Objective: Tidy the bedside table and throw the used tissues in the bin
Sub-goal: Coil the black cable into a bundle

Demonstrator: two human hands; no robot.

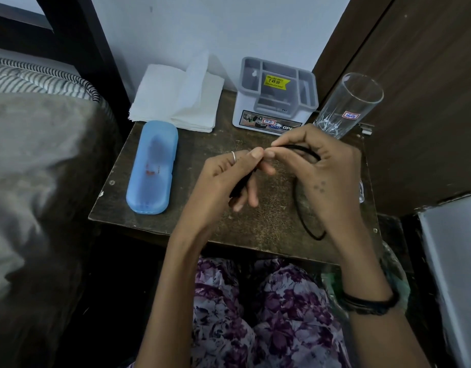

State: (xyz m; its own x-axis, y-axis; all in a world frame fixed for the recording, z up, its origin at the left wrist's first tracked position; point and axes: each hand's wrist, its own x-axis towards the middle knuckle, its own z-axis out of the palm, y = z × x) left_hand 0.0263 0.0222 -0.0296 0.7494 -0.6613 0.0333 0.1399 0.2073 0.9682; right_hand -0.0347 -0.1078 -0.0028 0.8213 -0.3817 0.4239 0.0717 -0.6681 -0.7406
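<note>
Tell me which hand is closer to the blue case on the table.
Left. The left hand is just right of the blue case, apart from it; the right hand is farther right, near the glass.

Bedside table: bed to its L, wall behind, cupboard door to its R.
- Back L corner: tissue stack, partly overhanging the rear edge.
- L side, in front of the tissues: long case, lying flat, end just beside the stack.
- Back centre: compartmented organiser, R of the tissues.
- Back R corner: glass, just beside the organiser.
- Above centre/R of tabletop: left hand & right hand, fingertips meeting, cord between them, looping down near the front R edge.
- Below front edge: person's lap.
</note>
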